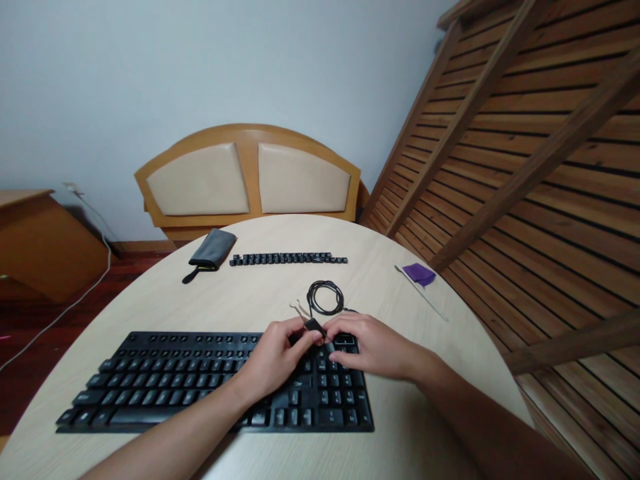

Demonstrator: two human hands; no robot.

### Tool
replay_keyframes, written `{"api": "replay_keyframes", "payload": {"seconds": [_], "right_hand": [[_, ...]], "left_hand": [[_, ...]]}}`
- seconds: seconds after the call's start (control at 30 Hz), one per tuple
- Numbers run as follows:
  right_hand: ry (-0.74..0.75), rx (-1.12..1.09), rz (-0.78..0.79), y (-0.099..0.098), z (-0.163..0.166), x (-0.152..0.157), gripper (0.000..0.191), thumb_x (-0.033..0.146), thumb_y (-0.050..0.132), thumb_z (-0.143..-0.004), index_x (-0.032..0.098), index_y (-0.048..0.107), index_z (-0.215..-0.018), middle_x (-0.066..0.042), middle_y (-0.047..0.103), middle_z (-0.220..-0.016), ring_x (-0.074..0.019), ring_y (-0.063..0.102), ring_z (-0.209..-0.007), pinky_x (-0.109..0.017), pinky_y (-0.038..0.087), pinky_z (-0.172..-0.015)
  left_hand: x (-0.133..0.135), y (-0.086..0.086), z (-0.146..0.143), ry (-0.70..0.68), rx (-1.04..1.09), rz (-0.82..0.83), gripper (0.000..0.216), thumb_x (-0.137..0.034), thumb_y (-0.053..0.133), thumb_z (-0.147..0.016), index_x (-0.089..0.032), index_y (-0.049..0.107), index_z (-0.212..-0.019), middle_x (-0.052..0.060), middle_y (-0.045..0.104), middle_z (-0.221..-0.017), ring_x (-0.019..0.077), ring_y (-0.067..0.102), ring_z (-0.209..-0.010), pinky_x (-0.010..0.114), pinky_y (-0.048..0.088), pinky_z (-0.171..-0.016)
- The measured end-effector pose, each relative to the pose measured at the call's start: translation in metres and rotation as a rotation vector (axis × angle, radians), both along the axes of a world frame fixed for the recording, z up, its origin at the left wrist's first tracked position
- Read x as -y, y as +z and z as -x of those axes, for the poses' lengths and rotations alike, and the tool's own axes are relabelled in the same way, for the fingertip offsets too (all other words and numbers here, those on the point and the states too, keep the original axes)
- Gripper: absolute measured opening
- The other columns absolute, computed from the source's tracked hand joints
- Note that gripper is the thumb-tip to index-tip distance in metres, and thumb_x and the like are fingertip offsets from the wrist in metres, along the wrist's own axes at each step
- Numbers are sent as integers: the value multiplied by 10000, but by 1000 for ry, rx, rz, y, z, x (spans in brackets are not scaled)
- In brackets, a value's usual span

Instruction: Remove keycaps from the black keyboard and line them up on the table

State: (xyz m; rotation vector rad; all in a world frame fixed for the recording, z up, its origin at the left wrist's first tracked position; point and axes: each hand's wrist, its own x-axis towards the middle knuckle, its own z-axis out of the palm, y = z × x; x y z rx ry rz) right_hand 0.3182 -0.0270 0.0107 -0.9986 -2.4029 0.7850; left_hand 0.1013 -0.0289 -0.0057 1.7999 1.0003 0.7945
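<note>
Right now a small black keycap [315, 325] is pinched between the left hand [274, 360] and right hand [376, 347], just above the black keyboard [165, 380] on the round table [260, 293]. Behind sit a coiled cable [325, 297] and a row of keycaps [288, 259].

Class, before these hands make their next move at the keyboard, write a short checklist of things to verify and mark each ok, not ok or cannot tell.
1. Keyboard lies flat on the table: ok.
2. Left hand pinches the small black piece at the keyboard's top edge: ok.
3. Right hand rests on the keys beside it: ok.
4. Coiled cable lies apart from the hands: ok.
5. Row of loose keycaps stays in line, far side: ok.
6. Black piece firmly gripped: cannot tell.
</note>
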Motion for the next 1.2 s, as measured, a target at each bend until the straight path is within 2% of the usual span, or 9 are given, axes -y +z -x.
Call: {"api": "replay_keyframes", "payload": {"seconds": [0.13, 0.33, 0.5, 0.6, 0.8, 0.87, 0.97, 1.1, 1.2], "right_hand": [[-45, 14, -28, -3, 1, 0, 148, 245, 683, -822, 211, 643, -960, -33, 680, -998, -198, 614, -970, -322, 463, -870], [-59, -59, -24, -4, 2, 1, 257, 226, 715, -794, 207, 582, -1013, -20, 666, -1003, -172, 620, -953, -286, 474, -841], [21, -22, -128, -3, 2, 0, 162, 304, 676, -860, 203, 621, -976, -30, 692, -976, -181, 627, -930, -311, 458, -853], [60, -6, -164, -4, 3, -2, 169, 357, 627, -902, 206, 657, -972, -33, 711, -950, -185, 637, -913, -331, 450, -866], [48, -171, -130, -7, 2, -3, 124, 316, 641, -897, 218, 666, -968, -26, 709, -1061, -167, 630, -1003, -312, 457, -917], [-37, -198, -116, -7, -2, -6, 128, 312, 635, -900, 224, 668, -987, -24, 708, -1037, -164, 633, -983, -306, 470, -896], [-247, -199, -144, -11, -12, -15, 139, 317, 619, -906, 222, 680, -986, -33, 701, -975, -176, 640, -927, -319, 489, -853], [-476, -193, -202, -26, -33, -37, 280, 294, 621, -883, 215, 657, -1150, -67, 690, -1073, -196, 649, -916, -349, 506, -847], [-579, -156, -210, -41, -48, -52, 222, 260, 617, -867, 206, 700, -1066, -60, 712, -1022, -196, 662, -873, -342, 509, -828]], "left_hand": [[0, -1, 0, 42, -22, -27, 307, -381, 529, -929, -147, 671, -790, 27, 674, -757, 160, 566, -730, 268, 424, -673], [0, -1, 1, 81, -46, -13, 315, -391, 510, -937, -147, 660, -806, 30, 673, -749, 156, 556, -698, 269, 412, -647], [0, 1, 0, 92, -34, -24, 296, -367, 515, -937, -152, 642, -778, 11, 669, -722, 146, 557, -677, 256, 396, -627], [-1, 0, 0, 90, -37, -22, 302, -372, 517, -933, -153, 638, -765, 9, 668, -719, 148, 561, -680, 256, 398, -631], [-2, -2, 0, 126, -58, -32, 293, -371, 505, -936, -157, 653, -801, 23, 687, -764, 168, 585, -731, 274, 418, -682], [-2, -2, 0, 128, -64, -30, 297, -379, 498, -940, -162, 668, -832, 30, 696, -791, 177, 595, -754, 285, 423, -703], [-1, 0, 0, 113, -77, -27, 305, -390, 495, -941, -168, 679, -842, 34, 696, -797, 183, 601, -767, 296, 426, -716], [0, 2, 0, 109, -95, -27, 327, -407, 488, -941, -165, 681, -833, 44, 694, -788, 190, 602, -761, 308, 424, -703], [0, 3, 0, 111, -102, -38, 332, -405, 489, -939, -165, 684, -819, 49, 693, -779, 193, 602, -759, 309, 423, -694]]}}
